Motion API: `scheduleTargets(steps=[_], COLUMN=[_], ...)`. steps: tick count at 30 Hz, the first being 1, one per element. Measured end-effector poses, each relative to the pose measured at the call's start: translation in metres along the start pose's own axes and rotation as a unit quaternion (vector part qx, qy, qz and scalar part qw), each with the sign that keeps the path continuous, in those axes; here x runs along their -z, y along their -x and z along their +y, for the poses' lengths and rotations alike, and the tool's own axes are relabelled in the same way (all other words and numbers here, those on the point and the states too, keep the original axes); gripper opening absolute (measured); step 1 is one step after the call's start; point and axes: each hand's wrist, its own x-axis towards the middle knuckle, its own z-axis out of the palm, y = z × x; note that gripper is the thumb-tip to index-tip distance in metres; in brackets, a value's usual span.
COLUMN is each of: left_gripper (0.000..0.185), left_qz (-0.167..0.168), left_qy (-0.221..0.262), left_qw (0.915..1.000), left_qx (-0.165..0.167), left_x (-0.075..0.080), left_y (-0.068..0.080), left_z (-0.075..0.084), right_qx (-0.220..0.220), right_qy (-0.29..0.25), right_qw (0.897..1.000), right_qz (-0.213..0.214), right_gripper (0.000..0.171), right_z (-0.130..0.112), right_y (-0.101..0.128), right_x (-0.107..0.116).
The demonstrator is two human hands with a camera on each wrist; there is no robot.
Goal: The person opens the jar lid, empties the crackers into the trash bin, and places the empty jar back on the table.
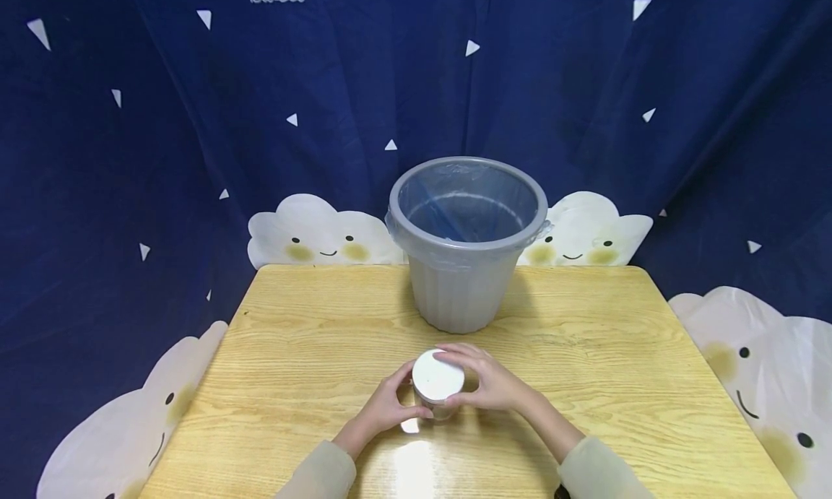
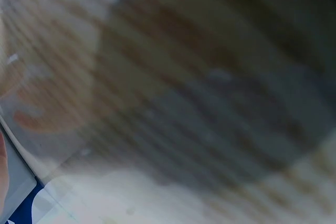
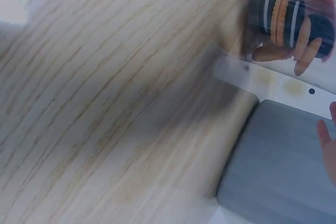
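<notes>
right now a clear jar (image 1: 438, 388) with a white lid (image 1: 438, 375) stands on the table (image 1: 292, 354), near the middle of its near edge. in the right wrist view it shows dark and orange biscuits (image 3: 291, 22) stacked inside. the left hand (image 1: 383, 409) curls its fingers round the jar's lower left side, seemingly to steady it. the right hand (image 1: 489, 383) wraps its fingers over the right rim of the lid, a grip that suits holding or turning it. both hands grasp the jar firmly, neither loose. beyond it, toward the far edge of the table, stands a grey bin (image 1: 464, 250) lined with a clear bag (image 1: 455, 210), well apart from the jar. a dark blue curtain (image 1: 162, 123) with cloud shapes hangs behind.
</notes>
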Motion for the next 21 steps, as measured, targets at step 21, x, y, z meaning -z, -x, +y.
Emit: scheduleTargets(steps=[21], left_gripper=[0.081], left_qz=[0.005], left_qy=[-0.001], left_qw=[0.9999], left_qx=[-0.009], left_x=[0.000], left_y=[-0.001], left_z=[0.000], right_qx=[0.039], right_qy=[-0.037], right_qw=[0.997], right_qz=[-0.054], right_gripper=[0.069], right_z=[0.003], right_y=[-0.008], right_x=[0.011])
